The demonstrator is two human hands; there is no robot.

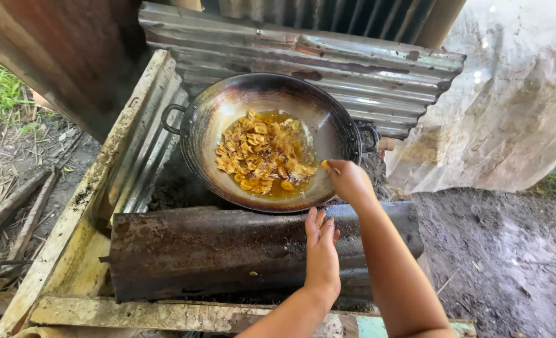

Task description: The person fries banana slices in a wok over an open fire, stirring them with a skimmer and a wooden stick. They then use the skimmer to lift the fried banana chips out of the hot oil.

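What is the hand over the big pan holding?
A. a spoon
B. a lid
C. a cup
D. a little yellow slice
D: the right hand pinches a small yellow slice over the rim of the wok, like the slices frying in the oil, while the left hand rests flat on the rusty metal sheet.

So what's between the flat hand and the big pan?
In the head view, the left hand lies flat on a rusty metal sheet. The sheet's top edge runs between it and the pan; the right hand hangs above, pinching a chip.
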